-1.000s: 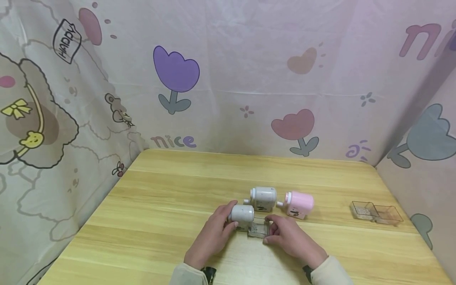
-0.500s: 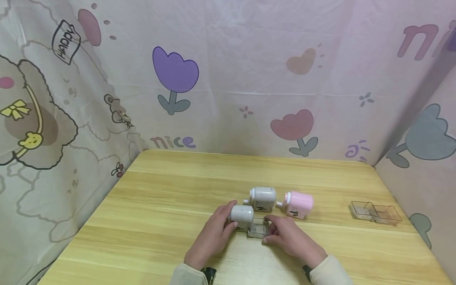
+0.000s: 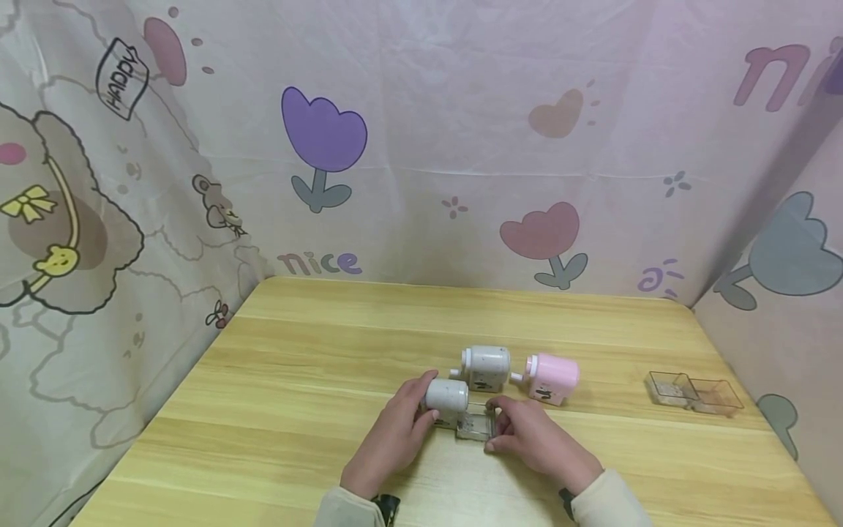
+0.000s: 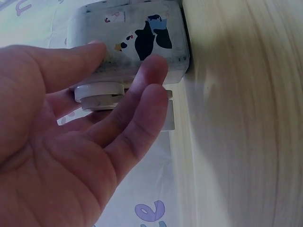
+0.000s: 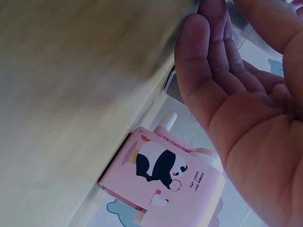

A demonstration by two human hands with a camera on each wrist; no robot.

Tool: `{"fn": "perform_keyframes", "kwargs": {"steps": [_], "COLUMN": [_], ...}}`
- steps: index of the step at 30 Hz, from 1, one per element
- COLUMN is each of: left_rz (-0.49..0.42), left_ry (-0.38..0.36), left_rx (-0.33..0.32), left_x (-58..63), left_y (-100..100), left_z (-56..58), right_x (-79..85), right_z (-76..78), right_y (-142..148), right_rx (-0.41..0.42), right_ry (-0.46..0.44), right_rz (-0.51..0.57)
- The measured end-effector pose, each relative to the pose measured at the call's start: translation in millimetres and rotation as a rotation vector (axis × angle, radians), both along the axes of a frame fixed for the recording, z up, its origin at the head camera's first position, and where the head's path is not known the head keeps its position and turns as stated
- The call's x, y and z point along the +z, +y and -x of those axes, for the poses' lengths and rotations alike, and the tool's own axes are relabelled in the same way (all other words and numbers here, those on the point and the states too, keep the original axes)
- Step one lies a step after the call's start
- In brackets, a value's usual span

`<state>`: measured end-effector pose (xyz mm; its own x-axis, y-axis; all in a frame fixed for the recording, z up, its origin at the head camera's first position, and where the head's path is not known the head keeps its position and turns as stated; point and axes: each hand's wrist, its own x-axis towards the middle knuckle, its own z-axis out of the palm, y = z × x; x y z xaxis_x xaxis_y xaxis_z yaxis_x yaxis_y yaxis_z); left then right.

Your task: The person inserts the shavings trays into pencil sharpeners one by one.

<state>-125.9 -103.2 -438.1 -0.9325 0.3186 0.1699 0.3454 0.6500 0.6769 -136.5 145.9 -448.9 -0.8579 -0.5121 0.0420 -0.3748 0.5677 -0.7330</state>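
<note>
- The flat yellow wood-grain tabletop [image 3: 296,351] is evenly lit in the head view, with pale glare at bottom centre
- Both wrist views are dimmed, the tabletop being blurred and softly shadowed

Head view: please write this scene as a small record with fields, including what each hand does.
left hand: grips the front grey sharpener
right hand: holds one end of the clear tray
behind them: rear grey sharpener, pink sharpener
right side: two small trays, next to each other
surface: wood-grain table
</note>
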Motion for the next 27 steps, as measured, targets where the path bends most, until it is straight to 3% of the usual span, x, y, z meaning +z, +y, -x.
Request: {"fn": "perform_keyframes", "kwargs": {"steps": [14, 27], "left_rz": [0.009, 0.014], "left_ry": [0.002, 0.001], "left_rx": [0.004, 0.002], "left_x": [0.2, 0.2], "left_y": [0.1, 0.0], "left_z": [-0.8, -0.6], "right_x": [0.7, -0.3], "right_z": [1.3, 0.0], "right_y": [-0.6, -1.4], "right_rx": [-0.008, -0.053], "right_ry": [0.01, -0.036], "right_rz": [-0.013, 0.028]}}
